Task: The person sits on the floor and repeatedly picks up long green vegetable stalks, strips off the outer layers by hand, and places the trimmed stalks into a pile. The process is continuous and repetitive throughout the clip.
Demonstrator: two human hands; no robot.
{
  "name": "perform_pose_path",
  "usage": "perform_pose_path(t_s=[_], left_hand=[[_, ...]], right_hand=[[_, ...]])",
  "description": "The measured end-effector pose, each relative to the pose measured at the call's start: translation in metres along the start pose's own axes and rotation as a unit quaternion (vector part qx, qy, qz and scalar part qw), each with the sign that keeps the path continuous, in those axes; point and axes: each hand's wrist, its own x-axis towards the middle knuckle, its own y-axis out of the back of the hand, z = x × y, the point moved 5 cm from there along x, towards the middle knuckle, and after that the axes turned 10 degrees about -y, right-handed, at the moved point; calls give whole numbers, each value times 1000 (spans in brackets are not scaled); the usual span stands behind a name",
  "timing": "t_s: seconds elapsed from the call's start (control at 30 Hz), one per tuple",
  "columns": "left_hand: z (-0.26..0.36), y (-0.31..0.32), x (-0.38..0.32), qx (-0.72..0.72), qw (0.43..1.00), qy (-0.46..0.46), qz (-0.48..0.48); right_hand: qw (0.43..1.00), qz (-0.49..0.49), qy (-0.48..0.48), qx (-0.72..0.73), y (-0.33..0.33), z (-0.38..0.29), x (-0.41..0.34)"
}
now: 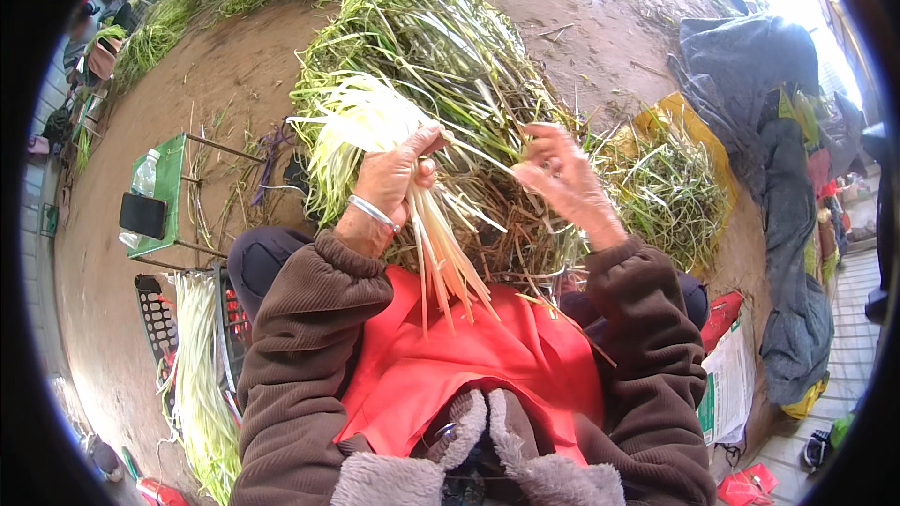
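Note:
My left hand [394, 183], with a silver bracelet at the wrist, is closed around a bunch of pale chives [457, 253]. Their whitish stalks hang toward my lap, and the pale yellow-green leaves [373, 112] fan out beyond my fist. From the left thumb a single stalk [481, 154] stretches across to my right hand [562, 176]. Motion blurs the right hand, and I cannot tell whether its fingers grip that stalk. Under and beyond both hands lies a large heap of uncleaned chives [436, 35], with brown dry matter on the near side.
At left, a green stool [169, 169] bears a phone [143, 216] and a plastic bottle [145, 172]. Below it, long pale chives [200, 372] lie over a black plastic crate [156, 313]. Trimmings [668, 197] rest on a yellow sack [675, 112] at right, near grey cloth [752, 56].

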Motion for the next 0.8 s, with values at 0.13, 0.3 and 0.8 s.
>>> perform_pose_path(t_s=[0.13, 0.3, 0.8], left_hand=[[9, 2, 4, -11, 1000, -9, 6], [56, 33, 15, -66, 992, -100, 35], [2, -10, -17, -62, 996, 0, -57]], right_hand=[[986, -152, -40, 53, -46, -29, -1], [987, -13, -89, 136, 3, -31, 4], [995, -95, -7, 1, -58, -60, -19]])
